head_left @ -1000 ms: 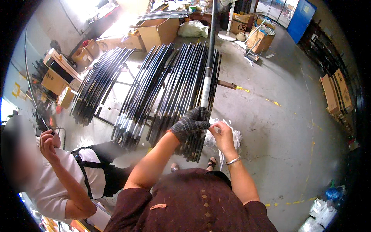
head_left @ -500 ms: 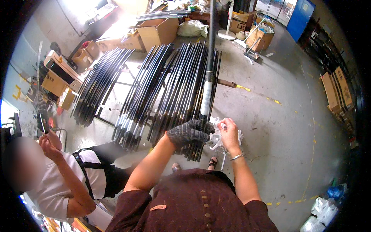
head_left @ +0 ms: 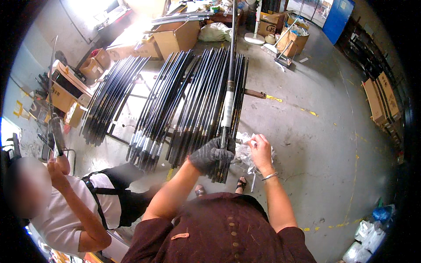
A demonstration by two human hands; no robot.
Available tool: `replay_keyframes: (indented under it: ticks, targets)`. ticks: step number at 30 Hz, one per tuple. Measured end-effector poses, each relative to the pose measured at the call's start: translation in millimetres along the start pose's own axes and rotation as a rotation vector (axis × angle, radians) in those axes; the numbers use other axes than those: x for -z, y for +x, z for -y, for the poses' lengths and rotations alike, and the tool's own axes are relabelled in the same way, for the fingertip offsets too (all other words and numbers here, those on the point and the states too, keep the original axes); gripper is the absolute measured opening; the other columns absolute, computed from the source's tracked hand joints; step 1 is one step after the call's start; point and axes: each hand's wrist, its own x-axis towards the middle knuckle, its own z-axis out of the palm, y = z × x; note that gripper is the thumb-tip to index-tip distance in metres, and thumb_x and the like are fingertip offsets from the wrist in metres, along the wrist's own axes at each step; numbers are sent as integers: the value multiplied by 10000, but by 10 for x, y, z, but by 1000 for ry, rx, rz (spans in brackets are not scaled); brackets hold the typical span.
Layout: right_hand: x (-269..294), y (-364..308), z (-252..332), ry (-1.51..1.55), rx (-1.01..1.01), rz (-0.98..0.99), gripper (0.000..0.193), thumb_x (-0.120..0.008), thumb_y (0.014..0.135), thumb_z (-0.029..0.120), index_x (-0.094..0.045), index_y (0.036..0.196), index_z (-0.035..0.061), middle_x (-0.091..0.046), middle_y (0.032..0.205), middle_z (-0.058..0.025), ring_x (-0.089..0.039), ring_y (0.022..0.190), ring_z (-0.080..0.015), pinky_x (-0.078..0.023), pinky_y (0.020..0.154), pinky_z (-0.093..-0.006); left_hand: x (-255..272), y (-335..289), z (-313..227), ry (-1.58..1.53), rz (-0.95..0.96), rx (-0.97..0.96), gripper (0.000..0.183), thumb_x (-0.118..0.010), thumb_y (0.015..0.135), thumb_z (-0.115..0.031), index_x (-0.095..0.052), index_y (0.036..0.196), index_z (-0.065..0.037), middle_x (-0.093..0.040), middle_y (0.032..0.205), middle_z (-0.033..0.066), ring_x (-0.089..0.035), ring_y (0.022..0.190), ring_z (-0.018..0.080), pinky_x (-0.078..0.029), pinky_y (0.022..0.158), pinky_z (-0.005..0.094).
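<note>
My left hand (head_left: 209,157), in a dark grey knit glove, is closed around the lower end of a long black tube (head_left: 231,65). The tube points away from me over the rack, and a white band (head_left: 228,105) wraps it just beyond the glove. Beside it, my bare right hand (head_left: 262,155), with a bracelet at the wrist, has thumb and fingers pinched together. Whatever lies in that pinch is too small to make out. Crumpled clear-white film strips (head_left: 244,153) show between and beyond my hands. Rows of similar black tubes (head_left: 199,101) lie under the held one.
More tubes (head_left: 115,96) lie on the rack to the left. A person in a white shirt (head_left: 94,199) stands at my left, hands raised around a thin upright rod. Cardboard boxes (head_left: 175,37) and a broom with dustpan (head_left: 280,55) are farther back; wrapped bags (head_left: 366,236) sit lower right.
The held tube's far end has swung slightly left, and my left hand has shifted a little left with it. My right hand stays nearly in place. The other person's rod has shifted.
</note>
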Motion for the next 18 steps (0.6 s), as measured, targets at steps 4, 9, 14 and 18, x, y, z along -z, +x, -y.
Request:
replay_keyframes:
  ticks: [4, 9, 14, 18]
  targets:
    - [9, -104, -145, -107, -91, 71, 136, -684, 779, 107, -593, 836, 24, -592, 864, -153, -583, 824, -359, -463, 714, -436, -9, 93, -48, -36, -83, -74, 325, -746, 774, -207, -587, 993, -27, -626, 878, 52, -599, 772, 154, -502, 676, 289]
    - [68, -242, -799, -214, -166, 40, 98, -637, 805, 97, -588, 830, 15, -596, 849, -170, -581, 828, -376, -464, 727, -445, -53, 99, -183, 51, 8, -16, 263, -721, 812, -140, -575, 1012, -51, -616, 924, 39, -603, 807, 154, -515, 724, 311]
    - [264, -57, -842, -235, -180, -28, 73, -616, 820, 84, -589, 838, 19, -600, 865, -169, -587, 842, -373, -464, 734, -445, -170, 24, -177, 19, -83, 3, 244, -718, 822, -145, -588, 1005, -51, -637, 891, 46, -612, 784, 158, -526, 708, 305]
    - [356, -1, -1053, -281, -219, -41, 89, -632, 823, 96, -588, 842, 21, -600, 869, -167, -587, 837, -373, -458, 722, -449, -138, 43, -211, -46, -56, 1, 248, -704, 834, -146, -583, 1025, -43, -638, 905, 59, -615, 808, 164, -527, 718, 312]
